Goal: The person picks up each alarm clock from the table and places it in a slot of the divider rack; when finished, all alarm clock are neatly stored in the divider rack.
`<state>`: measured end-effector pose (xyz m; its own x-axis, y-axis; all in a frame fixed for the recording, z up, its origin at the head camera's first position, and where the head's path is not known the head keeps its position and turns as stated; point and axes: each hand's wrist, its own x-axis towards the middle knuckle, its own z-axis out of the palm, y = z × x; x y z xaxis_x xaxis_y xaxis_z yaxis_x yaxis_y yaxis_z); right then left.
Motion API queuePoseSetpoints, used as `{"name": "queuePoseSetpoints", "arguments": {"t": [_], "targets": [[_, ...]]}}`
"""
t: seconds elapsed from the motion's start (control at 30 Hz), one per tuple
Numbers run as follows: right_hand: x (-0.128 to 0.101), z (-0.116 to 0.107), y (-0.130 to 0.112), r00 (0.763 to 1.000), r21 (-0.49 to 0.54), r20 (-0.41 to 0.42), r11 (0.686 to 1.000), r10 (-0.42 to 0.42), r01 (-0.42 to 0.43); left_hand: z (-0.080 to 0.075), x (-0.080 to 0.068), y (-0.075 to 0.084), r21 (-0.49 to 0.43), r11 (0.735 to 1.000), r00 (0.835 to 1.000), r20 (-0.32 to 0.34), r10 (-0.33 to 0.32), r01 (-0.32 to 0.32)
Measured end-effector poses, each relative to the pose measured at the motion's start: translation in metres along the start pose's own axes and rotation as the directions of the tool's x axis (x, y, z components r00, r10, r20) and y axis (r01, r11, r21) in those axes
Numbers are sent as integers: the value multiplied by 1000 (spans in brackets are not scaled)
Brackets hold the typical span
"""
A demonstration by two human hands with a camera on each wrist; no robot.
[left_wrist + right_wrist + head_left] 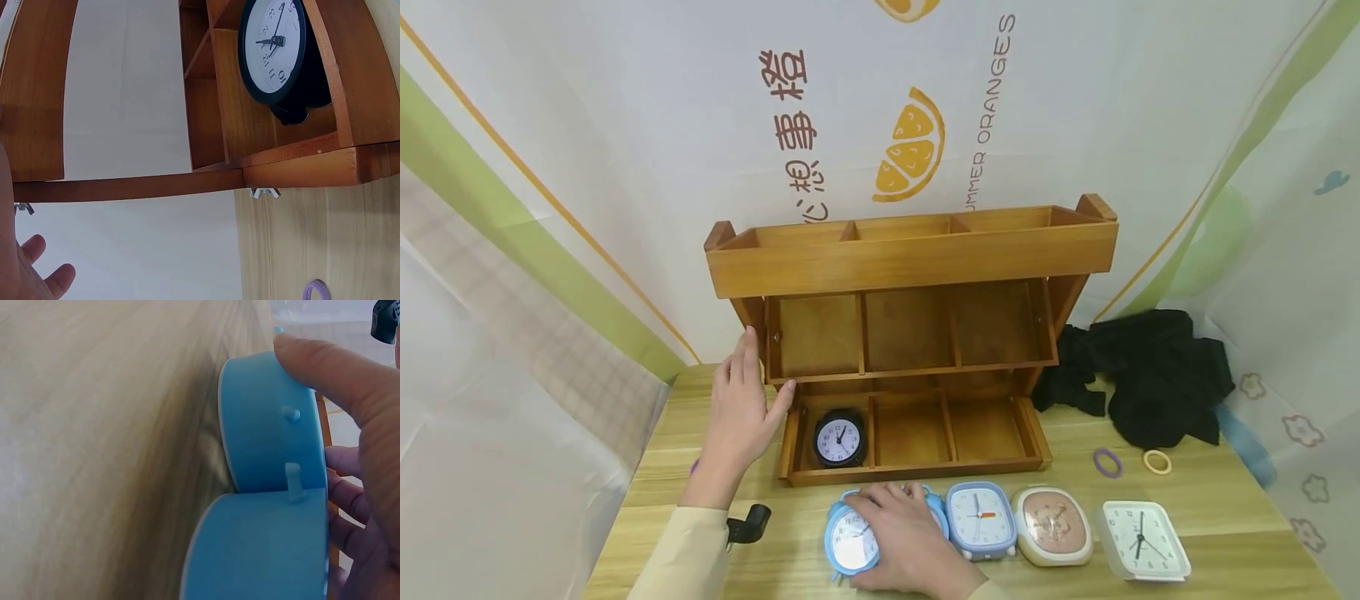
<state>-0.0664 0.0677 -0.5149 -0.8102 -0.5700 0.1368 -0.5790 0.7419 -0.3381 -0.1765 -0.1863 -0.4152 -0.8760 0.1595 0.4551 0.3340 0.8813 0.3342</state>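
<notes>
My right hand [902,537] lies over a light-blue round alarm clock [850,546], gripping it with the thumb on one side and the fingers on the other. Beside it is a second light-blue round clock [259,544], mostly covered by that hand in the head view. My left hand [741,408] is raised at the left side of a tiered wooden organizer [910,260], its fingers extended and holding nothing. Inside the organizer's bottom left compartment sits a black round alarm clock [839,439]. The left wrist view also shows this black clock [273,47] at close range.
Right of my right hand stand a blue-white square clock [981,517], a beige clock [1052,527] and a white square clock [1144,540]. Behind them lie purple [1107,462] and yellow rings [1157,462] and black cloth [1157,383]. A black object [749,525] is near my left sleeve.
</notes>
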Motion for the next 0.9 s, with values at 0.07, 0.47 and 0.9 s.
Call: {"name": "queuePoseSetpoints", "arguments": {"t": [0.07, 0.47, 0.9], "targets": [[0, 1, 0, 1000, 13, -7, 1000, -2, 2, 0, 0, 0, -6, 1000, 1000, -1, 0, 0], [-5, 5, -1, 997, 84, -73, 996, -34, 40, 0, 1, 0, -20, 1000, 1000, 18, -14, 14], [-9, 3, 4, 987, 145, -146, 985, -69, 90, 0, 1, -2, -18, 1000, 999, 39, -5, 6]]}}
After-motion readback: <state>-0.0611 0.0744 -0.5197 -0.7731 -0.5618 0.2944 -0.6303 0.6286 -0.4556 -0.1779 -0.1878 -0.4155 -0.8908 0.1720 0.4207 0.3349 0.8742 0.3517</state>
